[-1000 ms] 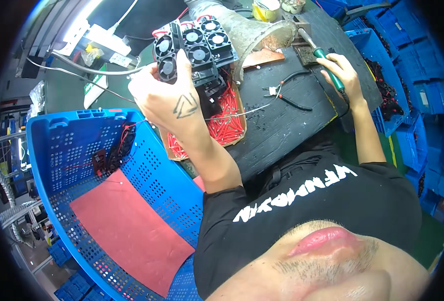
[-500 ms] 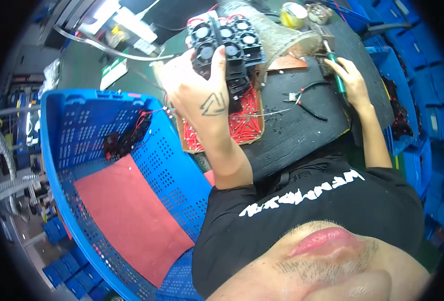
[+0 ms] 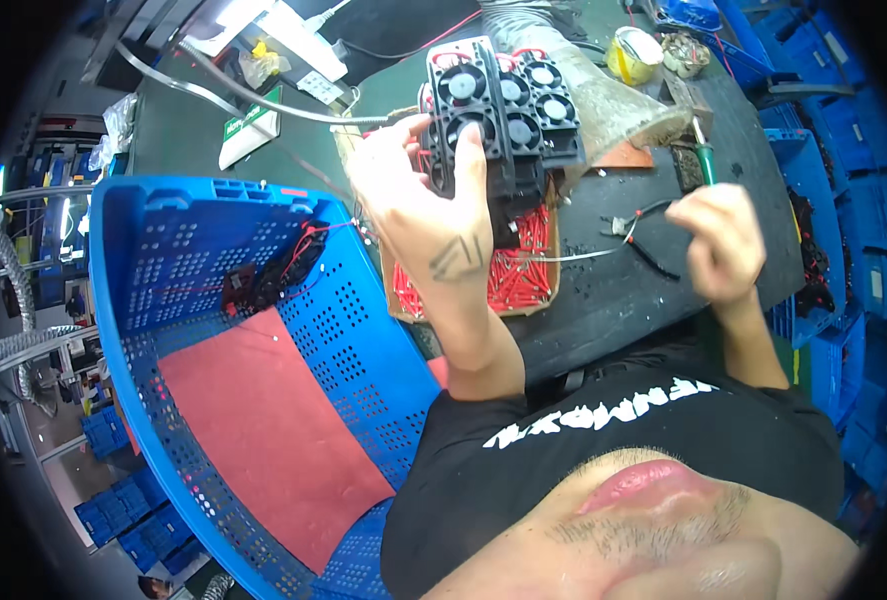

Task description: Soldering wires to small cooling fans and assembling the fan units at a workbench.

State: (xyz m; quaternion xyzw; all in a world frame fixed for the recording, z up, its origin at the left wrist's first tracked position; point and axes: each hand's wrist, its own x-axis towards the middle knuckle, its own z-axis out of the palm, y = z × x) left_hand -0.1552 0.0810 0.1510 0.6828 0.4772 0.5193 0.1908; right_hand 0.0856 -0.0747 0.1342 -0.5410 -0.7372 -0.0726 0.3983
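Note:
My left hand [image 3: 428, 190] is closed on a block of small black fans [image 3: 508, 110], thumb on the front fans. The block is held above a cardboard box of thin red-sleeved pieces [image 3: 516, 272], partly hidden by the hand and wrist. My right hand [image 3: 718, 245], slightly blurred, has its fingers curled; whether anything is in them is hidden. Just beyond it is the green handle of a soldering iron [image 3: 704, 160], its tip end at a small stand. Side cutters [image 3: 631, 228] with red-and-black handles lie left of my right hand.
A blue perforated crate [image 3: 353, 340] at left contains a red sheet [image 3: 278, 430] and wired black parts [image 3: 278, 270]. A funnel-shaped duct hood [image 3: 623, 110] lies across the dark workbench [image 3: 603, 300]. Behind it stands a yellow-and-white tub [image 3: 633, 55]. Blue bins [image 3: 803, 190] line the right side.
My right hand has drawn back toward me from the soldering iron's handle, its fingers now more curled. My left hand still holds the fan block. The whole view has shifted slightly.

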